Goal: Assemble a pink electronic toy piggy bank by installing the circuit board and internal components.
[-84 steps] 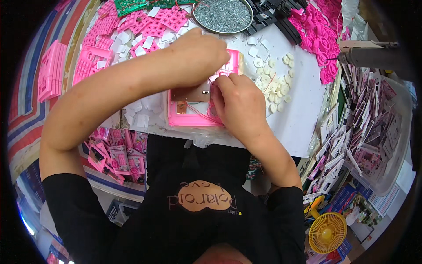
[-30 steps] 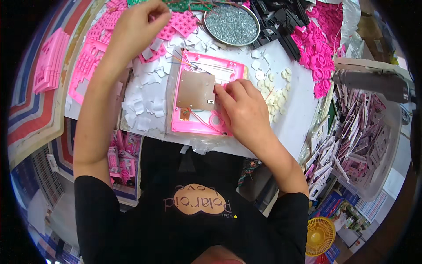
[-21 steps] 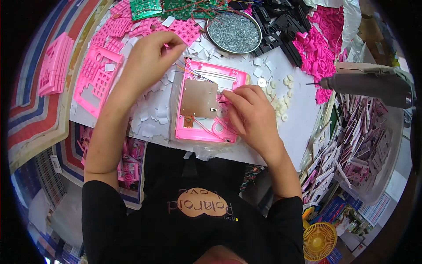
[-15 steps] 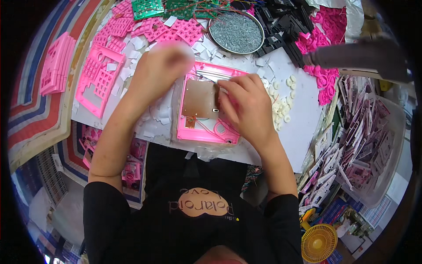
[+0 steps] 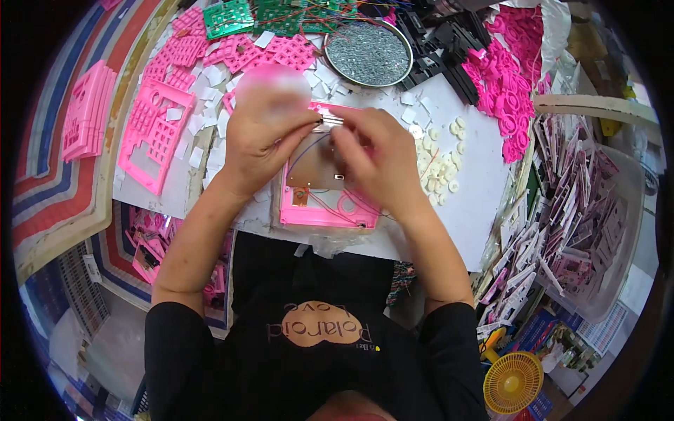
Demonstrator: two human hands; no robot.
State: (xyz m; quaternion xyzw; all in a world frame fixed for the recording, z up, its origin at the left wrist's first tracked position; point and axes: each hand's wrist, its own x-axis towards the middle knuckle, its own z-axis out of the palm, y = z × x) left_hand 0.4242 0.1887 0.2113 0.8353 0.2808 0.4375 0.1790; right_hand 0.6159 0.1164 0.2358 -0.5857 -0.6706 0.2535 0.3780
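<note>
An open pink plastic case [image 5: 330, 217] lies in front of me, with a brownish flat plate [image 5: 309, 168] and thin wires inside. Over its far edge my left hand [image 5: 260, 144] pinches thumb and forefinger beside a small silver metal piece [image 5: 330, 121]; whether it holds that or a wire end is unclear. My right hand [image 5: 382, 158] curls in from the other side, fingertips close to the same piece, partly blurred; its grip is hidden. A blue wire [image 5: 302, 151] bends across the plate below the fingertips. A blurred pink patch covers the left knuckles.
Pink keypad pieces [image 5: 291, 52], green circuit boards [image 5: 228, 17] and a round tray of small metal parts [image 5: 327, 59] sit at the back. White round pieces [image 5: 439, 168] lie right. A pink panel [image 5: 156, 137] lies left. A bin [image 5: 628, 231] of flat parts stands far right.
My left hand has come down and right to the case's far edge, meeting the right hand. The right hand has shifted slightly left. A blue wire now shows across the plate.
</note>
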